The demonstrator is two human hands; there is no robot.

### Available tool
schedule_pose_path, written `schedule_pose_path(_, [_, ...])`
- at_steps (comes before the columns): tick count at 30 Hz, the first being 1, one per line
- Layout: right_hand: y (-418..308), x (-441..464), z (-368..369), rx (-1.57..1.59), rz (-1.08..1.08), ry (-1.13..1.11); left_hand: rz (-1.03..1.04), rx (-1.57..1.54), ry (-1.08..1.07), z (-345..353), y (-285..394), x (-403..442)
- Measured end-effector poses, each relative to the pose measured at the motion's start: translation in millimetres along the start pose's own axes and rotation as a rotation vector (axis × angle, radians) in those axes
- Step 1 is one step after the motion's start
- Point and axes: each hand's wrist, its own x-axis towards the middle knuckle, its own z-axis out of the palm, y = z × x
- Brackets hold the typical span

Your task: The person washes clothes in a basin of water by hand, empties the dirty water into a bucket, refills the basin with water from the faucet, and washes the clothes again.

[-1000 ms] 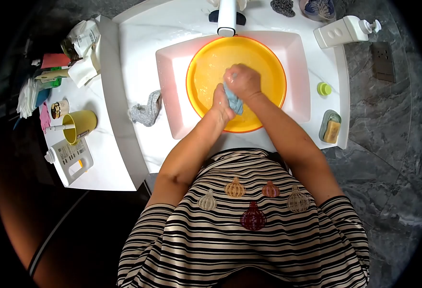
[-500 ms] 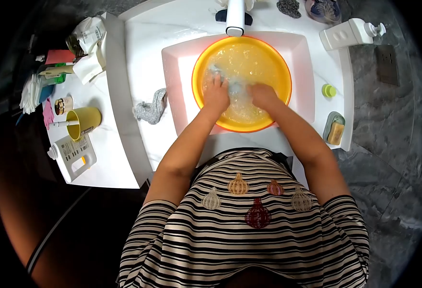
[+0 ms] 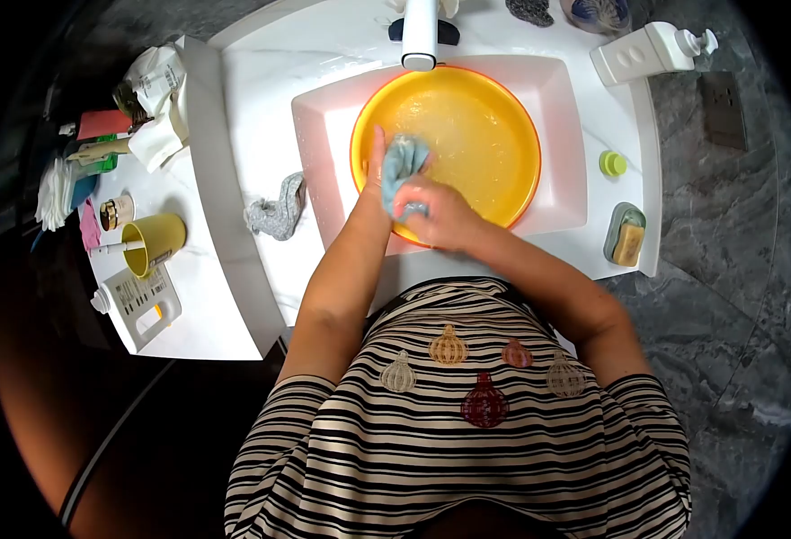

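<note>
A wet light-blue cloth (image 3: 403, 163) is lifted above the left side of a yellow basin (image 3: 494, 99) with cloudy water in it. My right hand (image 3: 436, 211) is closed on the cloth's lower end. Beneath and beside the cloth is my left hand (image 3: 377, 162), its thumb pointing up and most of its fingers hidden by the cloth, which it supports. The basin stands in a white sink (image 3: 562, 135) under the faucet (image 3: 421, 36).
A grey cloth (image 3: 279, 208) lies left of the sink. To the right are a pump bottle (image 3: 643, 56), a green cap (image 3: 612, 163) and a soap dish (image 3: 613, 235) with soap. The left shelf holds a yellow cup (image 3: 164, 241) and a jug (image 3: 135, 301).
Half a second ago both hands were apart in the water with the cloth submerged. Now the cloth is raised at the basin's left side, with both hands together at it.
</note>
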Motion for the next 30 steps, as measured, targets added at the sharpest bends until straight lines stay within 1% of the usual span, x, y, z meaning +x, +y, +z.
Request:
schedule_pose_path(1, [-23, -4, 5, -0.177, -0.079, 0.042, 0.026, -0.046, -0.006, -6, -3, 6])
schedule_pose_path(2, [-35, -4, 8, -0.356, -0.158, 0.086, -0.055, -0.031, -0.311, -28, 0, 20])
schedule_pose_path(3, [-32, -1, 10, -0.356, -0.158, 0.094, -0.059, -0.026, -0.313, -14, 0, 12])
schedule_pose_path(5, [-21, 5, 12, -0.532, -0.22, 0.225, -0.073, 0.044, -0.063, 32, -10, -29])
schedule_pose_path(6, [-13, 11, 8, -0.61, -0.242, 0.239, -0.077, -0.088, -0.121, 39, -16, -37])
schedule_pose_path(7, [-4, 19, 5, -0.608, -0.247, 0.241, -0.073, -0.084, -0.122, 41, -19, -34])
schedule_pose_path(9, [10, 30, 0, -0.644, -0.156, 0.438, -0.051, -0.093, -0.113, 41, -33, -26])
schedule_pose_path(11, [17, 36, -9, -0.674, -0.166, 0.475, -0.031, -0.09, -0.105, 41, -42, -16])
schedule_pose_path(13, [33, 45, -25, -0.67, -0.001, 0.515, -0.013, -0.085, -0.106, 40, -44, -10])
schedule_pose_path(14, [46, 50, -44, -0.72, 0.089, 0.516, -0.008, -0.089, -0.105, 39, -44, -14])
schedule_pose_path(15, [58, 51, -60, -0.763, 0.177, 0.516, -0.066, 0.031, -0.061, 36, -41, -21])
schedule_pose_path(17, [71, 38, -78, -0.829, 0.377, 0.326, -0.121, 0.158, -0.016, 42, -26, -30])
schedule_pose_path(18, [70, 36, -79, -0.835, 0.367, 0.313, -0.07, 0.129, 0.134, 56, -18, -37])
schedule_pose_path(19, [70, 32, -77, -0.841, 0.455, 0.327, -0.018, 0.096, 0.285, 62, -11, -42])
schedule_pose_path(20, [70, 27, -75, -0.847, 0.554, 0.343, -0.036, 0.154, 0.165, 41, -3, -35])
schedule_pose_path(21, [73, 24, -74, -0.847, 0.56, 0.338, -0.04, 0.15, 0.169, 43, 0, -40])
schedule_pose_path(23, [80, 17, -70, -1.19, 0.112, 0.435, 0.109, 0.305, 0.28, 53, 5, -48])
schedule_pose_path(24, [83, 16, -68, -1.191, 0.113, 0.437, 0.169, 0.466, 0.211, 23, 0, -27])
schedule_pose_path(26, [89, 21, -61, -0.977, 0.546, -0.177, 0.195, 0.431, 0.168, -2, -9, -11])
schedule_pose_path(27, [98, 23, -63, -0.973, 0.547, -0.173, 0.207, 0.392, 0.135, -7, -11, -8])
schedule_pose_path(28, [109, 26, -69, -0.807, 0.533, -0.208, 0.203, 0.396, 0.136, 2, -10, -16])
schedule_pose_path(29, [120, 27, -72, -0.645, 0.516, -0.244, 0.178, 0.31, 0.123, 9, -10, -24])
schedule_pose_path(30, [125, 28, -68, -0.648, 0.516, -0.248, 0.157, 0.219, 0.109, 15, -11, -30])
